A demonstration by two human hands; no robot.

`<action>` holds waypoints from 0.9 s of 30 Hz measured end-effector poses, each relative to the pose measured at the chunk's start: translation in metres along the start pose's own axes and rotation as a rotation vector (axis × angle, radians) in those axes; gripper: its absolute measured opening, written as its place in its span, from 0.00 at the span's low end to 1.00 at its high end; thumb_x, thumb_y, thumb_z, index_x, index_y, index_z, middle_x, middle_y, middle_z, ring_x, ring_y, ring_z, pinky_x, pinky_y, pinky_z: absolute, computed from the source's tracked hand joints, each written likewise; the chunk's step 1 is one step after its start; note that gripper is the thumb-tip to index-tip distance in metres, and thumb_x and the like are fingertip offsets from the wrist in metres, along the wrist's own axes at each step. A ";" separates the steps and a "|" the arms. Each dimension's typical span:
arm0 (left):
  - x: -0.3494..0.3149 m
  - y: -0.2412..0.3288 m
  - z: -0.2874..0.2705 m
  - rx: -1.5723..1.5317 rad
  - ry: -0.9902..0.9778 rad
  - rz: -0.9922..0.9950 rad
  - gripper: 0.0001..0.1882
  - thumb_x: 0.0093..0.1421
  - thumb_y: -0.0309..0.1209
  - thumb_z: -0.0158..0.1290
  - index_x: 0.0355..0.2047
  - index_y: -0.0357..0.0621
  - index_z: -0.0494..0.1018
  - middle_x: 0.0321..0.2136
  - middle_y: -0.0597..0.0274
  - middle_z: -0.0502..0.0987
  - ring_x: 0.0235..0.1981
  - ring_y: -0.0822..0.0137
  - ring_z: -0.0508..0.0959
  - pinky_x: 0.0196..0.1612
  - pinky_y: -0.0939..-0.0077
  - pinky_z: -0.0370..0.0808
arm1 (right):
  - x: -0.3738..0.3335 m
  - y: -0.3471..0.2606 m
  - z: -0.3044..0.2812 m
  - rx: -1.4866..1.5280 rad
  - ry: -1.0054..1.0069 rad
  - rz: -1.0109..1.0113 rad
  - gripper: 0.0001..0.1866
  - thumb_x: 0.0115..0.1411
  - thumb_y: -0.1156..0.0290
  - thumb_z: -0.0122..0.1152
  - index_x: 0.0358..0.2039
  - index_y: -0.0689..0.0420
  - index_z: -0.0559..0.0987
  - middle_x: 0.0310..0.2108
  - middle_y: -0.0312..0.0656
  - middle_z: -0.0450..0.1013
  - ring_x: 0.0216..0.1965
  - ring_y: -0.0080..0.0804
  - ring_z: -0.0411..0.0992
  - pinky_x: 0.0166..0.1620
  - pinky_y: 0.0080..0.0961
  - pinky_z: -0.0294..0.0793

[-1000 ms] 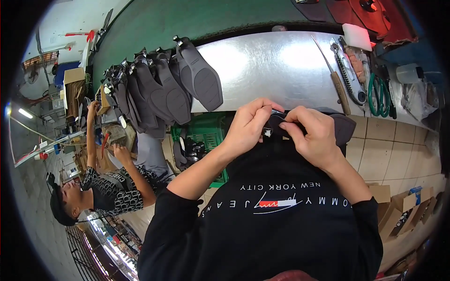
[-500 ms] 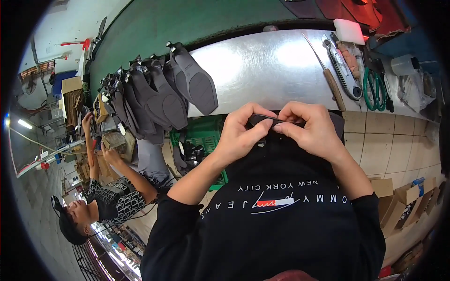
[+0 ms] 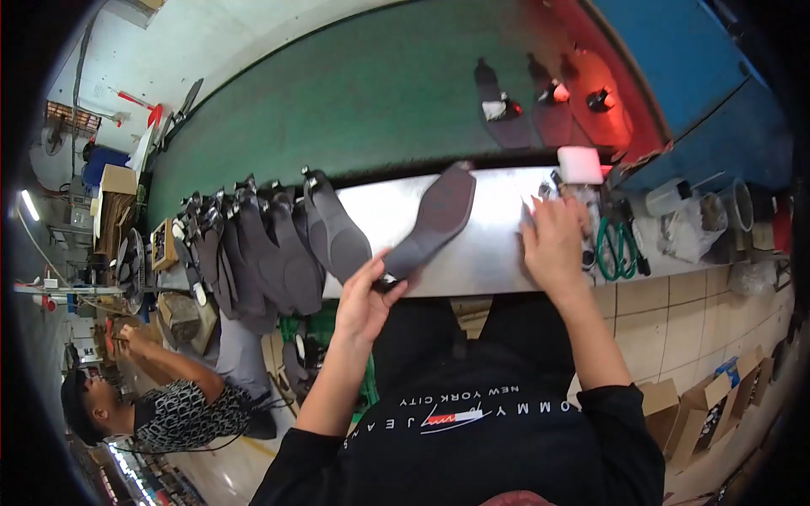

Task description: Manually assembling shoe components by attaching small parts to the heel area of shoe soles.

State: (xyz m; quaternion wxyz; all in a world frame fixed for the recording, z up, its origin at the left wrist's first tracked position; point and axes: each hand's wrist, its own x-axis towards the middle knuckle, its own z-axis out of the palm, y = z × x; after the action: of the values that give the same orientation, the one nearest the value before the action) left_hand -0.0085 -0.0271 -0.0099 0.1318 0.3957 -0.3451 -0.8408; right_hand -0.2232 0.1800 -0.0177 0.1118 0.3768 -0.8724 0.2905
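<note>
My left hand (image 3: 363, 299) grips a dark sandal (image 3: 439, 211) by its narrow end, at a small shiny black part. The sandal's broad sole slants up and right over the metal worktop (image 3: 498, 181). My right hand (image 3: 557, 244) is over the tools at the worktop's right side, palm down, its fingers bent. Its fingertips are partly hidden and slightly blurred, so I cannot tell whether they hold anything. Left of the held sandal, several similar dark sandals (image 3: 270, 244) lie overlapping in a row, soles up.
Beyond the worktop runs a green belt (image 3: 337, 101), with sandals (image 3: 540, 97) under red light at its far right. Green-handled scissors (image 3: 616, 253) and a white block (image 3: 580, 165) are near my right hand. A co-worker (image 3: 177, 388) is at left; cardboard boxes (image 3: 709, 405) stand at lower right.
My hands have parted from the dark piece both held near my body. The left now holds a sandal out over the worktop; the right has moved to the tools. The view has shifted.
</note>
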 end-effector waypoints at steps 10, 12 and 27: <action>0.011 -0.010 0.031 -0.641 -0.025 -0.365 0.12 0.56 0.33 0.60 0.39 0.46 0.74 0.38 0.64 0.77 0.38 0.63 0.78 0.31 0.79 0.78 | -0.013 -0.045 -0.033 0.965 -0.403 0.384 0.22 0.61 0.81 0.49 0.56 0.59 0.71 0.22 0.35 0.70 0.21 0.18 0.63 0.27 0.16 0.65; 0.010 -0.014 0.047 -0.623 0.047 -0.377 0.11 0.56 0.37 0.62 0.36 0.50 0.74 0.33 0.70 0.78 0.34 0.72 0.78 0.25 0.84 0.75 | -0.030 -0.067 -0.020 1.108 -0.568 0.293 0.26 0.63 0.79 0.48 0.63 0.55 0.65 0.21 0.33 0.70 0.18 0.13 0.62 0.23 0.12 0.62; -0.007 -0.028 0.055 -0.484 -0.036 -0.328 0.15 0.64 0.46 0.50 0.37 0.49 0.74 0.27 0.70 0.77 0.19 0.80 0.70 0.13 0.84 0.56 | -0.048 -0.070 -0.003 1.367 -0.573 0.554 0.17 0.67 0.73 0.48 0.54 0.64 0.71 0.20 0.33 0.67 0.17 0.16 0.61 0.22 0.14 0.60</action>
State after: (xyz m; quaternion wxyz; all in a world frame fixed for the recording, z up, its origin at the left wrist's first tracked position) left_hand -0.0444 0.0228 0.0000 0.0786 0.3882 -0.0682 -0.9157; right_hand -0.1398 0.1716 -0.0060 -0.4500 0.1911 -0.5575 0.6710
